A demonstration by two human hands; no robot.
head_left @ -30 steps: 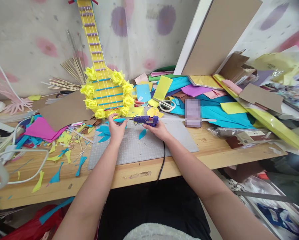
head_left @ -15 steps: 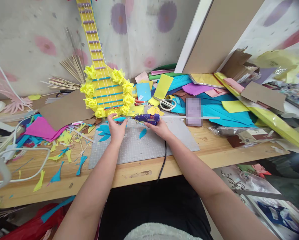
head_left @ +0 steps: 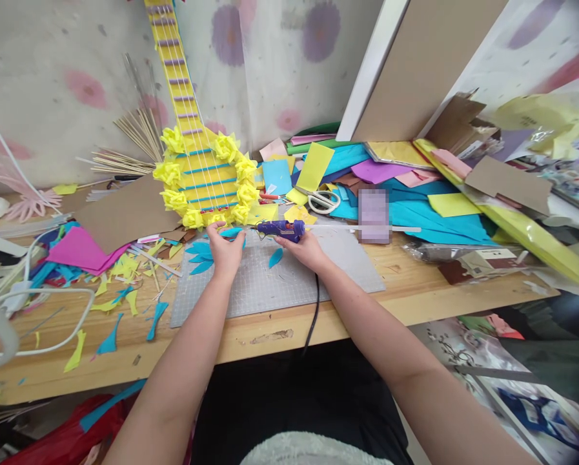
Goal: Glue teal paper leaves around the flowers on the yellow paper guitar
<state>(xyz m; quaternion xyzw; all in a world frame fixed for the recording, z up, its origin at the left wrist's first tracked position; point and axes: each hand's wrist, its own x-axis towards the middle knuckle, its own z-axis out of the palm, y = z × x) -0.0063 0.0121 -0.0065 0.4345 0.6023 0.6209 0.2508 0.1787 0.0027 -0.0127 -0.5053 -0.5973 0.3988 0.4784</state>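
Note:
Pinched in my left hand (head_left: 226,250) is a blue paper petal (head_left: 231,232), held above the cutting mat. My right hand (head_left: 304,248) grips a purple hot glue gun (head_left: 280,228), its nozzle pointing left at the petal and close to it; whether they touch I cannot tell. A long white glue stick (head_left: 337,227) sticks out of the gun's rear. More blue petals (head_left: 201,257) lie fanned on the mat left of my left hand. A single blue petal (head_left: 275,258) rests between my hands on the grey cutting mat (head_left: 250,294).
Behind the mat stands a yellow paper guitar (head_left: 204,174) edged with yellow flowers. White-handled scissors (head_left: 324,202) and stacked coloured paper (head_left: 456,219) lie at the back right. Paper scraps (head_left: 129,265) and a white cable (head_left: 88,310) cover the left. A black cord (head_left: 313,316) hangs over the table edge.
The glue gun's nozzle has come slightly closer to the petal, moving left with my right hand. My left hand keeps its pinch on the petal, and the view has shifted a little.

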